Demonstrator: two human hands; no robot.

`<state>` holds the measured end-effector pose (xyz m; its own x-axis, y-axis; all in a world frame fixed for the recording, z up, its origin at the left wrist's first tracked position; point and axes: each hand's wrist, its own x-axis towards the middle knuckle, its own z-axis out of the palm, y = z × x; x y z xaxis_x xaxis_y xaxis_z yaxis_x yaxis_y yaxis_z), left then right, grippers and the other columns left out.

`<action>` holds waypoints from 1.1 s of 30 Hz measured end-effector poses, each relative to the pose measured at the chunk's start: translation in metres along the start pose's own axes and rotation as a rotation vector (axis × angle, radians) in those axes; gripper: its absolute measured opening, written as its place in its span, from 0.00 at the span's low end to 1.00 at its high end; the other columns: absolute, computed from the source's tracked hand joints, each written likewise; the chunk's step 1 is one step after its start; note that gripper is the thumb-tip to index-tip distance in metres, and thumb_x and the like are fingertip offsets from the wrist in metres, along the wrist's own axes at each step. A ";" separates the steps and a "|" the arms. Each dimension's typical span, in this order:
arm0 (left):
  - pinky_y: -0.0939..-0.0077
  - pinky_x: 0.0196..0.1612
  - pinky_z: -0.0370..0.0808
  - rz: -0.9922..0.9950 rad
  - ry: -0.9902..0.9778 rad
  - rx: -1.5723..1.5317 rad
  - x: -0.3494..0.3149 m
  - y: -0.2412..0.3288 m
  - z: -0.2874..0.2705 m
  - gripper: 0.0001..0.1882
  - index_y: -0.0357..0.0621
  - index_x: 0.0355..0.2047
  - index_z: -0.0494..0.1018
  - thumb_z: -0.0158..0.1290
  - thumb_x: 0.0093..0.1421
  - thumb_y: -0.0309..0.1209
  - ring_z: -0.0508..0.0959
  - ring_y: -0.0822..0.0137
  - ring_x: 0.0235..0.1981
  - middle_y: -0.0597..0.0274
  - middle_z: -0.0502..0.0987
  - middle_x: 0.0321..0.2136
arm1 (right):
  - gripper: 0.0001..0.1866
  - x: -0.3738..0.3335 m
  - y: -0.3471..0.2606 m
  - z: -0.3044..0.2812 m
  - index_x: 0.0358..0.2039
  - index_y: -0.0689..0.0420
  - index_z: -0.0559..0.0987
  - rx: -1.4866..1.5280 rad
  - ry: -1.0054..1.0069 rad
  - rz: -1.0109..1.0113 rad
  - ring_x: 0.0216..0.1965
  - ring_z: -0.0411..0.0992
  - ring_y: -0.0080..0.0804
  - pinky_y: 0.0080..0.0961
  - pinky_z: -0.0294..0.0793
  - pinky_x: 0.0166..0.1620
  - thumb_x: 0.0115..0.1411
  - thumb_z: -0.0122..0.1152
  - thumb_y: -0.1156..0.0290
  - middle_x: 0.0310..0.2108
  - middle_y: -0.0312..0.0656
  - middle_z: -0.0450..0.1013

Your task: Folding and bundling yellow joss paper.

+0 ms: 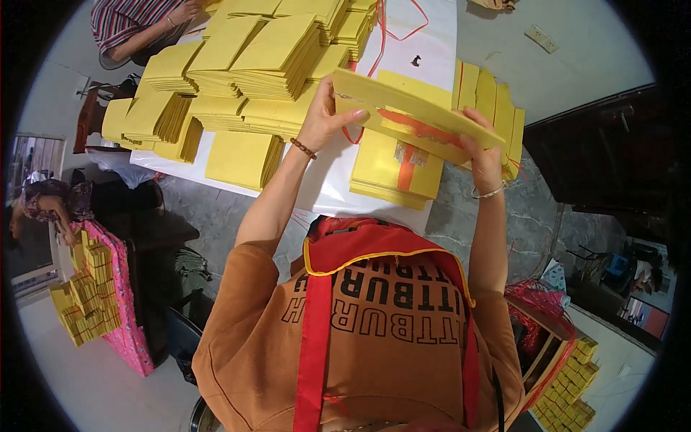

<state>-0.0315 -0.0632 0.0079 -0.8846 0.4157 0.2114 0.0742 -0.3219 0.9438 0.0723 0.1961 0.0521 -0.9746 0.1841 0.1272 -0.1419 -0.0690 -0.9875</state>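
Nearest the camera, below both hands: a brown shirt (381, 317) with a red apron (374, 245) edged in yellow. Far left of the hands: a person in a patterned top (47, 201), beside tied yellow packs (90, 284) on a pink cloth (128, 309). Upper left, beyond the counter (435, 47): another person's striped sleeve (115, 32). Just left of the left hand, heaped across the counter: yellow paper stacks (273, 47). On the left wrist, a brown bead bracelet (303, 149). Left hand (327, 119) pinching the left end of a yellow bundle (417, 108), thumb on the near face. Between the hands, raised and tilted above the counter: that same bundle, with a red strip (425, 128) along it. Beyond it, loose red string (407, 32); beneath it, a taped stack (381, 165). Right hand (481, 147) clasping the bundle's right end. Just right of that hand, a yellow row (504, 108). Lower right, well apart: tangled red cord (533, 306) and small yellow blocks (572, 389).
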 end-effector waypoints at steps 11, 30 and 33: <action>0.72 0.51 0.68 0.232 0.016 0.168 0.024 0.048 0.019 0.41 0.45 0.59 0.48 0.58 0.49 0.19 0.67 0.66 0.49 0.57 0.62 0.50 | 0.19 0.012 -0.021 0.001 0.50 0.62 0.69 0.114 0.067 -0.003 0.47 0.66 0.25 0.23 0.65 0.50 0.58 0.55 0.71 0.46 0.39 0.69; 0.81 0.44 0.70 0.194 0.035 0.303 0.015 0.026 0.006 0.24 0.41 0.47 0.64 0.58 0.50 0.25 0.71 0.74 0.41 0.62 0.72 0.39 | 0.15 0.006 -0.007 -0.008 0.45 0.60 0.70 0.028 0.055 0.032 0.41 0.69 0.23 0.19 0.69 0.44 0.56 0.55 0.76 0.40 0.39 0.71; 0.75 0.47 0.71 -0.005 -0.110 -0.068 0.027 0.049 0.010 0.27 0.41 0.56 0.56 0.51 0.58 0.32 0.70 0.68 0.47 0.54 0.65 0.52 | 0.16 0.018 -0.004 -0.012 0.47 0.60 0.68 0.233 0.154 0.097 0.42 0.70 0.27 0.23 0.70 0.45 0.57 0.54 0.77 0.41 0.42 0.71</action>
<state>-0.0470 -0.0592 0.0623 -0.8286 0.5070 0.2373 0.0358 -0.3750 0.9263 0.0569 0.2116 0.0573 -0.9503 0.3113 -0.0005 -0.1023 -0.3141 -0.9439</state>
